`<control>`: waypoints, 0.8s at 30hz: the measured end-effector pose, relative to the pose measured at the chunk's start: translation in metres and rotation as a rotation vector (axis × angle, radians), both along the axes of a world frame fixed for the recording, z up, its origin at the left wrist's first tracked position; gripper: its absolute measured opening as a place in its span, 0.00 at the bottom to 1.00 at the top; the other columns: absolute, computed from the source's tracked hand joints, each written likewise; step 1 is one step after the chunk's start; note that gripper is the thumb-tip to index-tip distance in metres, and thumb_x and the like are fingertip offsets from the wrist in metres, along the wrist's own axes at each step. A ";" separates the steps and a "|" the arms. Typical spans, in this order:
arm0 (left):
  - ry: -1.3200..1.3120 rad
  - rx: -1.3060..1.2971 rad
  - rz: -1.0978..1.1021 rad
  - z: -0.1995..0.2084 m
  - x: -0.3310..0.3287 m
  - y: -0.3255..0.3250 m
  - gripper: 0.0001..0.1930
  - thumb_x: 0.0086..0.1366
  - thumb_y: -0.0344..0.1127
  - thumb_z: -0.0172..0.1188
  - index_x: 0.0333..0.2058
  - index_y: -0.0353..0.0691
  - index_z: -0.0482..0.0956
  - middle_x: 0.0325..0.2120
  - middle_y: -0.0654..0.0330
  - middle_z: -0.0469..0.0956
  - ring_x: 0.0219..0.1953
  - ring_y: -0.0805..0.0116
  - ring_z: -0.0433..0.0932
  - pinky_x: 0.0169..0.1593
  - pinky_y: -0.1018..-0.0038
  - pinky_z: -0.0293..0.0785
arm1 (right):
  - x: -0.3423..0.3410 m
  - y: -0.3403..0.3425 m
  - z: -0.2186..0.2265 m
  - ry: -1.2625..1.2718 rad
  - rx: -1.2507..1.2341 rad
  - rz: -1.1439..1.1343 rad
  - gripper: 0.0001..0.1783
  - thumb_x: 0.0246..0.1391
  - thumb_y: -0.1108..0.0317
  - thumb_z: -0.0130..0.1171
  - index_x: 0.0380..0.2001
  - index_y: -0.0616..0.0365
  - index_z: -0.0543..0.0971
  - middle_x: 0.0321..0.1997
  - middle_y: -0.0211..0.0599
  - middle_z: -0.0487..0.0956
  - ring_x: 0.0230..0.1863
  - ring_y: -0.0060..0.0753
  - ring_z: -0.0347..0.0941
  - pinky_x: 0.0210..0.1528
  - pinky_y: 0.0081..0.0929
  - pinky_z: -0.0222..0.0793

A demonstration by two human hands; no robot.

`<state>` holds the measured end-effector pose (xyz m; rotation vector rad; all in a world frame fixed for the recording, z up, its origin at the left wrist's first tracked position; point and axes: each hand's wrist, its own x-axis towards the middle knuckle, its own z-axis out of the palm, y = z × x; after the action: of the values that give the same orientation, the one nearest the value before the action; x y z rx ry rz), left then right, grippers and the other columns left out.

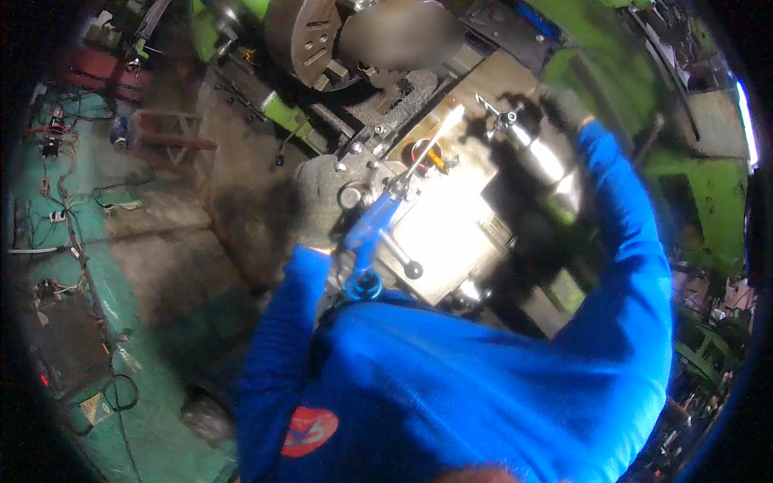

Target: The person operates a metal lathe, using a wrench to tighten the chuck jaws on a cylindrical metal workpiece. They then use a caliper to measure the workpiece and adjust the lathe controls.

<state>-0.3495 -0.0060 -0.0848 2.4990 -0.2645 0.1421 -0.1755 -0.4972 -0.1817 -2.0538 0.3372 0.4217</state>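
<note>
My left hand [318, 205], in a grey knitted glove, is at a bolted metal tool post [354, 165] near the middle of the machine. Just right of it slants a blue tool like an air blow gun [374, 229], its thin nozzle pointing up and right. Whether my fingers grip it I cannot make out. Further right, my right hand [568, 106], in a dark grey glove, reaches beside a shiny metal cylinder [543, 161]. A drill bit [487, 105] sticks out near that cylinder's far end. The right fingers are blurred and dark.
A large slotted lathe chuck [302, 40] stands at the far side. A lever with a black ball knob [413, 270] sits close to my body. An orange-handled item [435, 155] lies by the brightly lit metal block [447, 229]. Cables [76, 217] run over the green floor at left.
</note>
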 end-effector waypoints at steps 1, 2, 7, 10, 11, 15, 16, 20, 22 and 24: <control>-0.069 0.003 -0.021 -0.007 0.000 0.002 0.08 0.58 0.43 0.62 0.27 0.48 0.85 0.21 0.51 0.75 0.26 0.47 0.78 0.30 0.52 0.70 | 0.011 -0.023 -0.016 -0.022 0.069 -0.139 0.24 0.67 0.46 0.54 0.48 0.54 0.85 0.31 0.29 0.79 0.22 0.25 0.67 0.23 0.30 0.69; -0.138 0.008 -0.039 -0.014 0.000 0.003 0.08 0.58 0.43 0.63 0.26 0.48 0.85 0.21 0.51 0.75 0.27 0.47 0.77 0.30 0.53 0.70 | 0.019 -0.040 -0.020 -0.104 -0.031 -0.045 0.24 0.67 0.46 0.54 0.46 0.55 0.85 0.30 0.30 0.79 0.23 0.27 0.69 0.25 0.31 0.70; -0.250 0.172 0.030 -0.093 -0.006 0.046 0.09 0.63 0.41 0.62 0.37 0.45 0.81 0.36 0.52 0.79 0.41 0.48 0.78 0.42 0.55 0.74 | 0.011 0.002 0.025 0.005 -0.554 0.204 0.20 0.65 0.52 0.57 0.44 0.56 0.86 0.37 0.43 0.83 0.33 0.43 0.78 0.38 0.39 0.74; -0.295 0.272 0.050 -0.087 -0.008 0.039 0.10 0.65 0.40 0.61 0.41 0.43 0.80 0.39 0.52 0.79 0.43 0.47 0.78 0.45 0.54 0.76 | -0.013 0.052 0.045 -0.107 -0.521 0.234 0.17 0.63 0.56 0.58 0.39 0.58 0.86 0.39 0.52 0.85 0.36 0.53 0.82 0.43 0.44 0.75; -0.213 0.197 0.092 -0.096 -0.006 0.040 0.10 0.65 0.40 0.61 0.42 0.43 0.80 0.40 0.51 0.80 0.44 0.46 0.79 0.45 0.55 0.76 | -0.020 0.063 0.046 -0.218 -0.490 0.265 0.18 0.62 0.56 0.58 0.35 0.60 0.86 0.35 0.54 0.84 0.34 0.54 0.82 0.41 0.45 0.75; -0.132 0.197 0.151 -0.094 -0.007 0.039 0.11 0.68 0.39 0.59 0.43 0.41 0.82 0.41 0.50 0.81 0.45 0.46 0.80 0.48 0.57 0.77 | -0.021 0.084 0.057 -0.300 -0.533 0.562 0.16 0.61 0.60 0.57 0.37 0.62 0.85 0.35 0.55 0.84 0.34 0.53 0.82 0.40 0.43 0.76; -0.122 0.196 0.159 -0.092 -0.007 0.038 0.11 0.68 0.39 0.59 0.43 0.41 0.82 0.41 0.50 0.82 0.45 0.47 0.80 0.49 0.57 0.77 | -0.017 0.083 0.060 -0.251 -0.589 0.622 0.15 0.60 0.61 0.56 0.39 0.61 0.85 0.36 0.55 0.84 0.34 0.51 0.82 0.41 0.42 0.76; -0.088 -0.008 0.223 -0.098 -0.005 0.040 0.11 0.70 0.38 0.57 0.43 0.41 0.83 0.41 0.51 0.83 0.45 0.48 0.81 0.49 0.58 0.77 | -0.014 0.079 0.059 -0.090 -0.397 0.527 0.16 0.60 0.65 0.57 0.47 0.60 0.84 0.36 0.44 0.85 0.35 0.38 0.81 0.43 0.39 0.77; -0.268 -0.126 0.206 -0.088 -0.012 0.036 0.10 0.70 0.38 0.57 0.43 0.41 0.83 0.41 0.51 0.83 0.45 0.48 0.81 0.49 0.58 0.77 | -0.018 0.074 0.055 -0.136 -0.240 0.508 0.16 0.60 0.66 0.59 0.49 0.58 0.84 0.35 0.39 0.85 0.36 0.32 0.79 0.45 0.38 0.77; -0.222 -0.163 0.228 -0.088 -0.012 0.034 0.10 0.70 0.38 0.56 0.44 0.41 0.83 0.41 0.52 0.82 0.45 0.49 0.81 0.49 0.58 0.78 | -0.017 0.074 0.056 -0.178 -0.353 0.525 0.16 0.60 0.66 0.60 0.51 0.56 0.84 0.37 0.37 0.86 0.38 0.31 0.79 0.47 0.37 0.76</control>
<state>-0.3614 0.0275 -0.1730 2.3447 -0.0535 0.5160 -0.1930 -0.4228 -0.1253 -2.5030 -0.2655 0.5141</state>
